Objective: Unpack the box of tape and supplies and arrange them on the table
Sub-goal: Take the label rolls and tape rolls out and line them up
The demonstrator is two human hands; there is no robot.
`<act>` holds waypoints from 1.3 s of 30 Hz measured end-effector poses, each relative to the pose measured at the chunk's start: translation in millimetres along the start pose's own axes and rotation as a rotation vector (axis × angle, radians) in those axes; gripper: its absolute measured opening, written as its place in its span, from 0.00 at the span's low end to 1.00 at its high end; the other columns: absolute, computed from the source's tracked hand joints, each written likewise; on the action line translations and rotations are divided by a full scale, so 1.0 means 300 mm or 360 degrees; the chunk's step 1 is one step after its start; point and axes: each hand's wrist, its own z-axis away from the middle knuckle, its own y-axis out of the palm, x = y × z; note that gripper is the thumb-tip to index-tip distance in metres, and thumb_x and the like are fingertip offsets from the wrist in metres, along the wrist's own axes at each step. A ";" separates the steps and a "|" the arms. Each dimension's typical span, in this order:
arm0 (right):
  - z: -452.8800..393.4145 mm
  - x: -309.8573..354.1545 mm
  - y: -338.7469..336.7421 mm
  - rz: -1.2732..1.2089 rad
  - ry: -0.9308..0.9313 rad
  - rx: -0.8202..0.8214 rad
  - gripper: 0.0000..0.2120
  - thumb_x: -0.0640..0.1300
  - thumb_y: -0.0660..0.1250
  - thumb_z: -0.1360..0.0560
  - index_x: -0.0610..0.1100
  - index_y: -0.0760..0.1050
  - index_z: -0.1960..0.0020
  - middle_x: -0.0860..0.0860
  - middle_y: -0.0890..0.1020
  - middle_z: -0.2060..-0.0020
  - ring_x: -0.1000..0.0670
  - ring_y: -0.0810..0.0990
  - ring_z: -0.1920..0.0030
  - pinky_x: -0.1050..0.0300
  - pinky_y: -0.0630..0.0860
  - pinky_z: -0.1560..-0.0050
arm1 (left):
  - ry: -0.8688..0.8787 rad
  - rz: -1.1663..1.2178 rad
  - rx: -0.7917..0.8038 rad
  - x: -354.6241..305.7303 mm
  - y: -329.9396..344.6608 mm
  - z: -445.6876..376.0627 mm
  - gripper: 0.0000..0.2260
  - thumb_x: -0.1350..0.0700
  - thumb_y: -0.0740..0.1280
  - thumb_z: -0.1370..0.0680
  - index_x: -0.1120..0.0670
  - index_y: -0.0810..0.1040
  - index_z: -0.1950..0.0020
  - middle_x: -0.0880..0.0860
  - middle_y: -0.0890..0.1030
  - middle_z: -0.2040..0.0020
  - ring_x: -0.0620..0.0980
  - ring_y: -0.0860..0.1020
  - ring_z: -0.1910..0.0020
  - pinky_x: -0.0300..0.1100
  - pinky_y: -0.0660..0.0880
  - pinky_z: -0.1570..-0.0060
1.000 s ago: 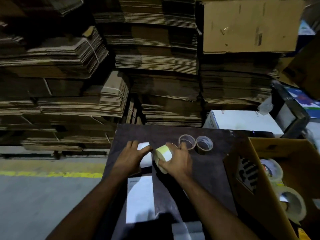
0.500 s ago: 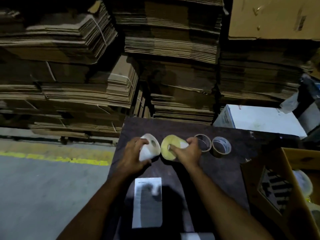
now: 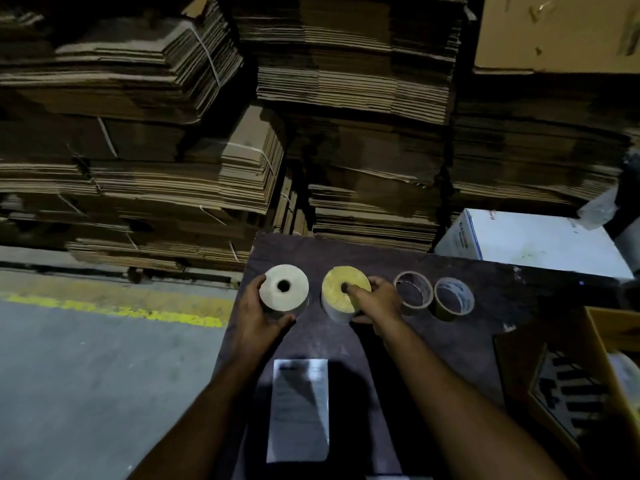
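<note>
Standing two thick rolls on end at the far edge of the dark matte tabletop point(image 3: 450, 341), I have both hands full. My left hand point(image 3: 258, 311) wraps the side wall of the pale grey-white paper roll with the small round core hole point(image 3: 284, 287), thumb at the near base, fingers curled round its left flank. My right hand point(image 3: 375, 299) grips the yellow-faced roll with a whitish side wall point(image 3: 341, 292) from its right, forefinger laid across the top toward the core.

Both rolls have their axes upright, flat ends on the table, and stand near one another without touching. To the right of the yellow one, the brown-cored ring of clear tape point(image 3: 414, 293) and the second clear tape ring with printed core point(image 3: 453, 298) lie flat, continuing a row. My right knuckles sit just beside the nearer ring, so I judge letting go should be a straight lift, not a sideways sweep.

The open tan cardboard box point(image 3: 602, 344) is at my right, nearer that hand. A white printed sheet of paper point(image 3: 299, 410) lies flat between my forearms. The rolls look dense, matte and stable on end.
</note>
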 end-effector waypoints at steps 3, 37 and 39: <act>-0.014 0.014 0.028 -0.0165 0.0083 0.0008 0.19 0.48 0.78 0.34 0.48 0.79 0.46 0.49 0.82 0.50 0.48 0.82 0.57 0.43 0.84 0.66 | 0.0002 0.0037 0.0048 -0.035 0.015 -0.033 0.44 0.59 0.81 0.37 0.48 0.63 0.26 0.44 0.75 0.34 0.41 0.74 0.36 0.29 0.75 0.46; 0.574 -0.194 -0.788 0.0869 -0.1156 -0.0095 0.21 0.52 0.64 0.25 0.48 0.73 0.34 0.48 0.79 0.40 0.48 0.78 0.40 0.53 0.74 0.39 | 0.0867 -0.0821 0.0874 -0.468 0.434 0.382 0.32 0.42 0.65 0.31 0.54 0.70 0.30 0.57 0.77 0.36 0.59 0.74 0.38 0.48 0.70 0.40; 0.612 -0.218 -0.857 0.0874 -0.1251 -0.0090 0.20 0.52 0.63 0.26 0.48 0.74 0.35 0.49 0.79 0.42 0.48 0.78 0.40 0.52 0.75 0.39 | 0.0863 -0.0934 0.0931 -0.529 0.519 0.391 0.33 0.41 0.65 0.31 0.51 0.67 0.28 0.56 0.74 0.32 0.59 0.71 0.34 0.49 0.69 0.36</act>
